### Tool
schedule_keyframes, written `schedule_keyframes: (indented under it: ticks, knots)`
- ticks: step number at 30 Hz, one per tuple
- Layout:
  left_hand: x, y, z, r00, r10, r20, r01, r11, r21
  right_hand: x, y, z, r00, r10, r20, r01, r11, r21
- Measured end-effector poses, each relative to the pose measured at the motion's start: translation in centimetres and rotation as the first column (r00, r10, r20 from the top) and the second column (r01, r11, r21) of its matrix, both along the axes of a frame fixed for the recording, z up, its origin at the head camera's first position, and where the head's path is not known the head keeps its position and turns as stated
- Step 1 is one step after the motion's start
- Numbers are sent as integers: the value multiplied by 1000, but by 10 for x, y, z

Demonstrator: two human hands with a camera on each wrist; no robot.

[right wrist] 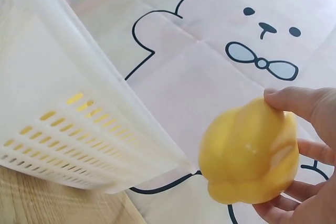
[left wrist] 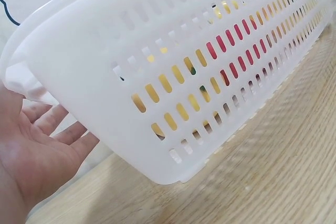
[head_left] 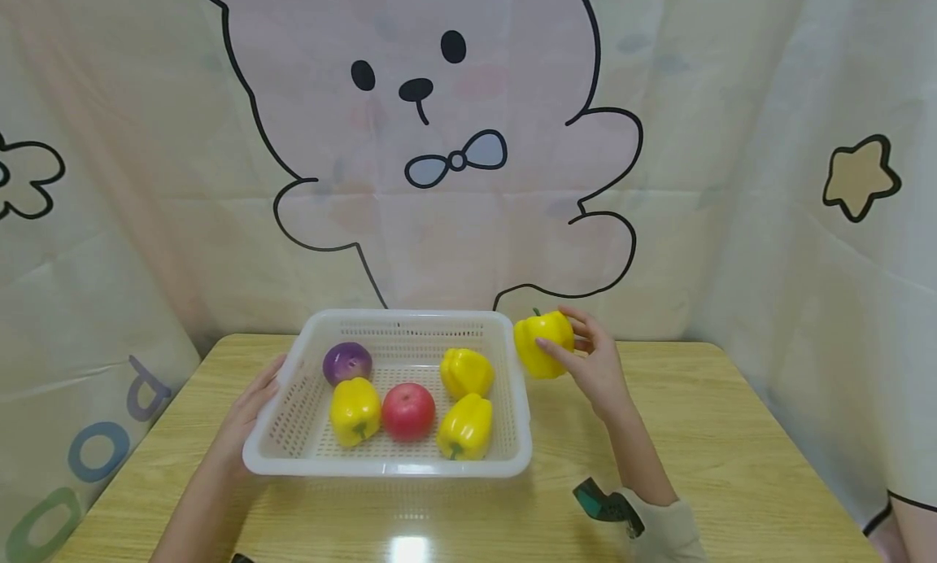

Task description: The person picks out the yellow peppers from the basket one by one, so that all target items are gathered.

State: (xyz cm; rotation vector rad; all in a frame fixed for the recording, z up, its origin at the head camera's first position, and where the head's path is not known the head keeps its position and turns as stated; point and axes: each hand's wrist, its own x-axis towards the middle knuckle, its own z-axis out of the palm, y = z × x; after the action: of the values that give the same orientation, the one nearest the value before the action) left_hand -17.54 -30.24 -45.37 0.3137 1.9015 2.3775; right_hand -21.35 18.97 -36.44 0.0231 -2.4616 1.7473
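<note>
A yellow bell pepper [head_left: 543,345] with a green stem is held in my right hand [head_left: 594,366], thumb on the near side and fingers round the far side. It is just right of a white plastic basket [head_left: 388,468]. In the right wrist view the pepper [right wrist: 247,156] is off the table. My left hand [head_left: 249,404] rests along the basket's left side, with loosely straight fingers [left wrist: 52,121] against the end wall. Inside lie a purple round vegetable [head_left: 347,364], a red round fruit [head_left: 408,412] and three yellow peppers [head_left: 466,427].
The basket stands on a wooden table [head_left: 703,433]. Behind hangs a pale curtain [head_left: 454,229] printed with a bear, and more printed cloth closes off both sides. A dark strap [head_left: 607,502] sits by the right sleeve [head_left: 662,530].
</note>
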Motion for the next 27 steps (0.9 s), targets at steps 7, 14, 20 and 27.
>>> schedule_keyframes:
  ticks: [7, 14, 20, 27]
  knots:
    - [-1, -1, -1, 1000, -24, -8, 24, 1000, 13, -2, 2, -4, 999, -33, 40, 33, 999, 10]
    - [-1, -2, 0, 999, -51, -19, 52, 998, 39, -10, 6, -14, 995, -63, 78, 64, 998, -13]
    - [0, 0, 0, 1000, -10, 0, 10, 1000, 3, -16, 10, -24, 991, -91, 96, 91, 996, 4]
    - [0, 0, 0, 1000, -13, -11, 13, 1000, -1, -19, 15, -33, 990, -106, 93, 104, 994, 25]
